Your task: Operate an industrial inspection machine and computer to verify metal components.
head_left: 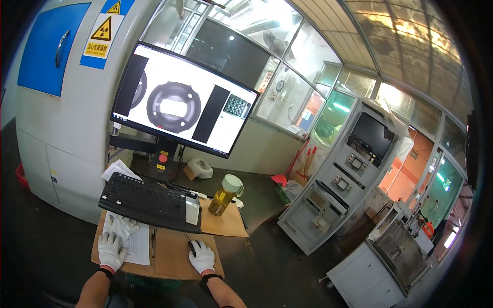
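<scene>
My left hand point(111, 251), in a white glove, lies flat with its fingers stretched over the edge of a printed sheet point(137, 247). Just beyond its fingertips is a crumpled white glove point(121, 225), resting on the same sheet. A dark pen point(153, 242) lies along the sheet's right side. At the right of the cardboard-covered desk point(172, 251), my gloved right hand point(203, 258) is wrapped over a black computer mouse point(192, 248). Above both hands sits a black keyboard point(144, 203). The large monitor point(179, 105) displays a grey round part with several holes.
A bottle of yellowish liquid with a pale green lid point(224, 195) stands right of the keyboard. Behind it is a red button point(163, 158) below the monitor. A large grey cabinet point(61, 138) rises at left; an instrument rack point(328, 190) and a metal workbench point(367, 272) are at right.
</scene>
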A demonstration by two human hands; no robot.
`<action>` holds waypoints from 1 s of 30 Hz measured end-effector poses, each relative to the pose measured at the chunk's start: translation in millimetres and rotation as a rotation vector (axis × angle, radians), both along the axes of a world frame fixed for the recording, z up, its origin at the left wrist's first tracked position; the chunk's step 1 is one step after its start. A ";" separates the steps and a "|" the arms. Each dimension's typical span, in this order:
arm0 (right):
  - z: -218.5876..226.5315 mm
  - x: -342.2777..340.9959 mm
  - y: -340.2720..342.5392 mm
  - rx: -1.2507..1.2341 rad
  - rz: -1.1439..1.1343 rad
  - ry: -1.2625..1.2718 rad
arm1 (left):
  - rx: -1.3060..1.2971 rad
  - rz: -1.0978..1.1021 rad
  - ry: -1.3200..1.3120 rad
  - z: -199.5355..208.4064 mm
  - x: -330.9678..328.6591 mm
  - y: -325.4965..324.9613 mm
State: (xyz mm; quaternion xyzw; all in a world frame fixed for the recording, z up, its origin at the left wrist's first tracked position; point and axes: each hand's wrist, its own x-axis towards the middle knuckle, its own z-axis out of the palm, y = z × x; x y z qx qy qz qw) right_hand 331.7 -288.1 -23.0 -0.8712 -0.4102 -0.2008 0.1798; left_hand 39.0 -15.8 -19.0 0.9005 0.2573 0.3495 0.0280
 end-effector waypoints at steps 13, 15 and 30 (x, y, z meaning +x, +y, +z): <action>2.8 -4.5 -3.3 -0.009 0.005 0.021 | -0.049 -0.020 0.049 -8.3 -3.2 2.8; 4.0 -4.7 -2.3 -0.025 0.008 0.018 | -0.030 -0.005 0.044 -8.8 -4.0 2.0; 3.3 -4.3 -1.5 0.001 0.029 -0.011 | 0.028 -0.033 -0.045 0.7 -4.3 -0.9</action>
